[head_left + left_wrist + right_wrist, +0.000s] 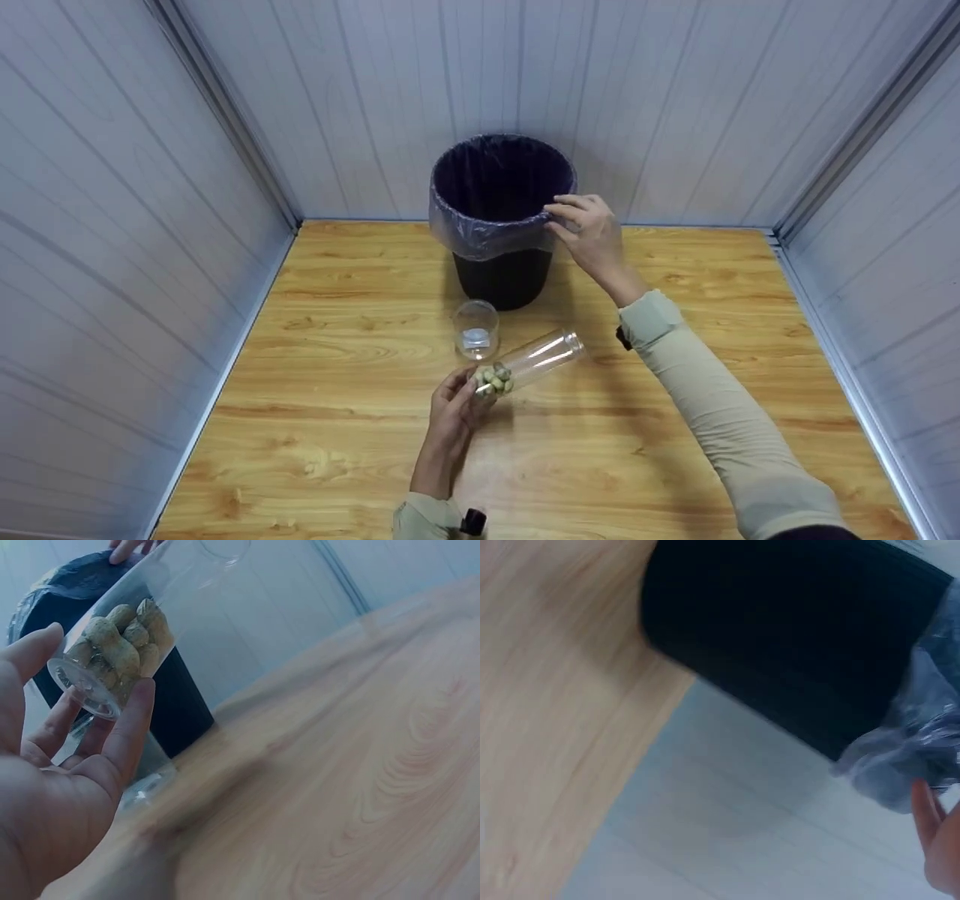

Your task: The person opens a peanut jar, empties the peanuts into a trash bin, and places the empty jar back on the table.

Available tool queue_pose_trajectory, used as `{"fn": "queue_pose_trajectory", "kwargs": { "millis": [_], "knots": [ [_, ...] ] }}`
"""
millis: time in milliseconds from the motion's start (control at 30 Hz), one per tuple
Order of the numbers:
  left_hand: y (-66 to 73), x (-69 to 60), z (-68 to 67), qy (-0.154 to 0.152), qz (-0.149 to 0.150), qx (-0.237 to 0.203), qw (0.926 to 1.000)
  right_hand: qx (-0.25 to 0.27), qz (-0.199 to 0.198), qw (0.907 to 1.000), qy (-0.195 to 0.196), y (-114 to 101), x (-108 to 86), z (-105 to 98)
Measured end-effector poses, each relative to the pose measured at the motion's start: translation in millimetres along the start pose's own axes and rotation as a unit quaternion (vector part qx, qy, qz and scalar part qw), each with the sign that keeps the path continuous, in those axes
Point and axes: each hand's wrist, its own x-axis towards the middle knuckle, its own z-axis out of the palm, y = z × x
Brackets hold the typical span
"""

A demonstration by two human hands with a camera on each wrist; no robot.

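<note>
My left hand (454, 412) holds the base end of a clear plastic jar (541, 360), thumb and fingers around it. The lidless jar tilts, its mouth up and to the right. Several unshelled peanuts (116, 645) lie at its bottom end. At the right of its rim, a black trash bin (502, 281) has its thin plastic liner (480, 238) pinched by my right hand (596, 232). In the right wrist view only part of that hand shows, with fingers at the liner (907, 754).
A short clear round container (476, 330) with a pale label stands on the wood-patterned tabletop (337, 405), just in front of the bin. White panel walls (375, 97) enclose the back and both sides.
</note>
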Motion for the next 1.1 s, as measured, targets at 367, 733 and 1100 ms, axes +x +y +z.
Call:
{"fn": "queue_pose_trajectory", "kwargs": {
  "millis": [367, 733, 1100],
  "knots": [
    [46.1, -10.0, 23.7, 0.041, 0.123, -0.031, 0.9911, -0.008, -0.01, 0.9953, 0.096, 5.6, -16.9, 17.4],
    [104.9, 19.0, 56.7, 0.062, 0.205, 0.006, 0.9768, -0.016, 0.011, 0.9958, 0.089, 4.2, -14.8, 19.2],
    [135.7, 36.9, 69.0, 0.079, 0.229, 0.005, 0.9702, -0.009, -0.001, 0.9963, 0.085, 3.6, -10.2, 17.0]
  ]
}}
